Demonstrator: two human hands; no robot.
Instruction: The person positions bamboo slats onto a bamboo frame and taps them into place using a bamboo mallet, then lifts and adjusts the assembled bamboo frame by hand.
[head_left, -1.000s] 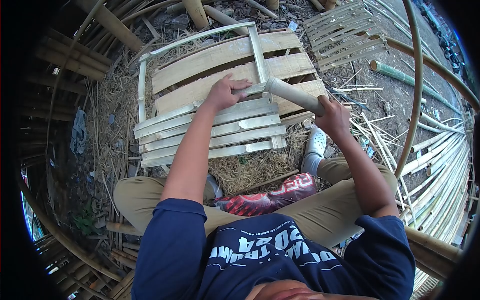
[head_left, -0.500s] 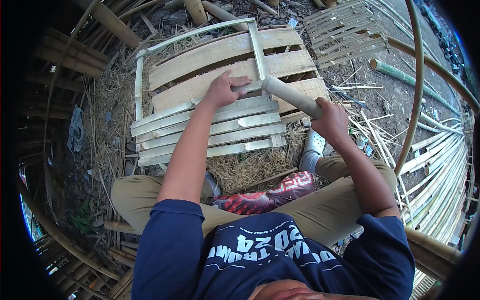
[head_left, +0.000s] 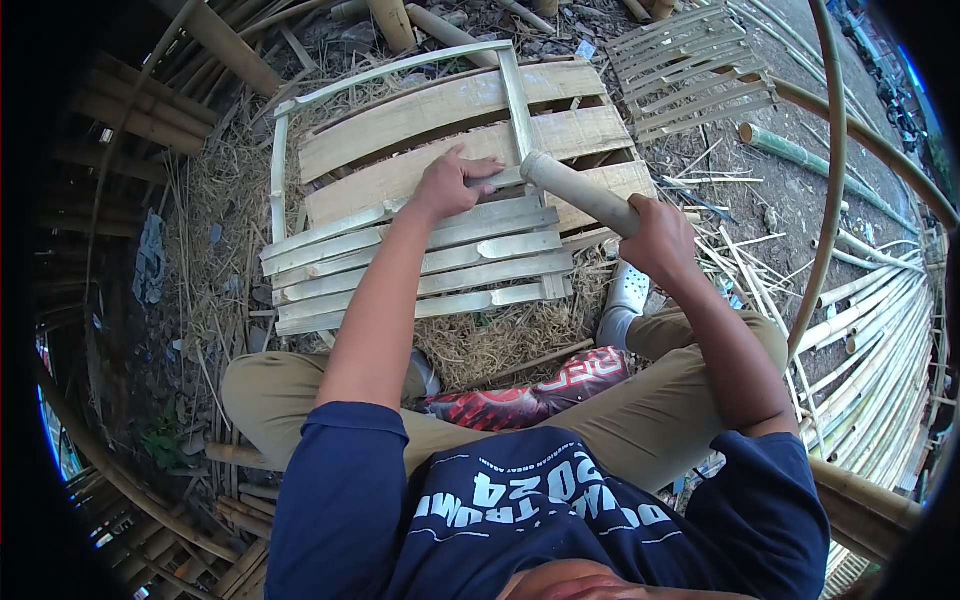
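My right hand is closed round the near end of a short, thick bamboo stick. The stick's far end rests at or just above the right end of the top bamboo slat. My left hand holds that slat near its right end, thumb and fingers on either side of it. Below it, several split bamboo slats lie side by side across a bamboo frame. Wide wooden boards lie under the frame.
A finished-looking slatted bamboo panel lies at the upper right. Bundled bamboo strips and a green bamboo pole are on the right. A curved bamboo pole rises near my right arm. A printed red bag lies between my legs.
The bamboo stick and my right hand have shifted very slightly to the left. My left hand stays on the slat, and the slats look unmoved.
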